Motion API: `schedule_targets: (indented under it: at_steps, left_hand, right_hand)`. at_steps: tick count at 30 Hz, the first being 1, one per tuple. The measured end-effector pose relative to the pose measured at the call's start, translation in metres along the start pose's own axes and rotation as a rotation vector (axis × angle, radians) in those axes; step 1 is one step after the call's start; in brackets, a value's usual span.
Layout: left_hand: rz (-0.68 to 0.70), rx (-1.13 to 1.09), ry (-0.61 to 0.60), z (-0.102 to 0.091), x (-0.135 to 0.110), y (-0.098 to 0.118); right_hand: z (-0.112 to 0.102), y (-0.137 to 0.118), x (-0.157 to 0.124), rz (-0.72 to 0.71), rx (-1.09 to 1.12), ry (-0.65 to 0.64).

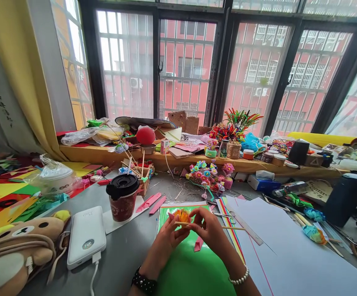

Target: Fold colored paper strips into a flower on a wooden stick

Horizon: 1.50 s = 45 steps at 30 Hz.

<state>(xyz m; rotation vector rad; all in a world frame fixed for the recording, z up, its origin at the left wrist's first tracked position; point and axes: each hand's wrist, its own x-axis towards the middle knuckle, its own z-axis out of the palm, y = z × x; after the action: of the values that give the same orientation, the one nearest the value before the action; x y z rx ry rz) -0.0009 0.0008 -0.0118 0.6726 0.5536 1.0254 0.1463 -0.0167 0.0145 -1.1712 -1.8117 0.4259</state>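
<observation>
An orange folded-paper flower (pixel 182 215) is held in the fingers of my left hand (pixel 170 235). My right hand (pixel 207 227) pinches a thin wooden stick (pixel 233 228), which lies across the front of the flower and pokes out past the hand to the right. Whether the stick's left end touches the flower, I cannot tell. Both hands hover over a glossy green sheet (pixel 191 271). Below my right fingers lies a pink folded paper piece (pixel 198 243). Two more pink folded strips (pixel 149 202) rest beyond my left hand.
On the left stand a lidded coffee cup (pixel 123 199), a white power bank (pixel 86 236) and a bear plush (pixel 21 246). To the right are scissors (pixel 231 218), a clear ruler (pixel 252 232) and large white paper (pixel 304 246). A craft-covered window ledge (pixel 178 162) runs behind.
</observation>
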Motion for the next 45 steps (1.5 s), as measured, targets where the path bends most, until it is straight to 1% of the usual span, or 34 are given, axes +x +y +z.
schedule_targets:
  at_steps: [6, 11, 17, 25, 28, 30, 32, 34, 35, 37, 38, 40, 43, 45]
  left_hand:
    - [-0.013, 0.0, -0.019, 0.001, -0.001, 0.001]
    - [-0.003, 0.01, -0.071, 0.003, -0.002, 0.001]
    - [-0.003, 0.027, -0.044, 0.003, -0.001, 0.0]
    - [-0.003, 0.004, -0.059, 0.003, -0.002, -0.002]
    - [0.015, 0.031, -0.057, 0.003, 0.0, -0.003]
    - [0.034, 0.095, -0.002, 0.002, 0.003, -0.003]
    - [0.1, 0.193, 0.122, 0.0, 0.005, -0.004]
    - [0.238, 0.324, 0.256, -0.002, 0.006, -0.005]
    - [0.316, 0.403, 0.3, -0.002, 0.006, -0.004]
    - [0.445, 0.567, 0.333, -0.001, 0.003, -0.003]
    - [0.479, 0.64, 0.321, 0.0, 0.001, -0.003]
    - [0.489, 0.724, 0.255, 0.003, -0.002, -0.003]
    - [0.467, 0.719, 0.14, 0.008, -0.003, -0.005]
    - [0.462, 0.71, 0.104, 0.008, -0.002, -0.008]
  right_hand:
    - [-0.002, -0.001, -0.001, -0.001, 0.03, -0.046]
    - [-0.005, -0.005, -0.002, -0.031, 0.044, -0.075]
    - [-0.008, -0.007, -0.001, -0.045, 0.059, -0.08]
    - [-0.006, -0.008, 0.0, -0.022, 0.076, -0.053]
    - [-0.004, -0.006, 0.0, -0.037, 0.031, -0.006]
    - [-0.003, -0.005, 0.0, -0.039, -0.002, 0.027]
    - [-0.004, -0.002, 0.001, -0.031, -0.033, 0.062]
    - [-0.005, -0.001, 0.001, -0.016, -0.062, 0.097]
    - [-0.006, 0.0, 0.002, -0.007, -0.075, 0.114]
    - [-0.006, 0.0, 0.002, 0.002, -0.102, 0.138]
    - [-0.006, 0.0, 0.002, 0.004, -0.113, 0.146]
    - [-0.005, 0.0, 0.002, 0.005, -0.127, 0.154]
    - [-0.002, 0.0, 0.002, -0.003, -0.121, 0.147]
    - [0.001, 0.001, 0.001, -0.008, -0.104, 0.131]
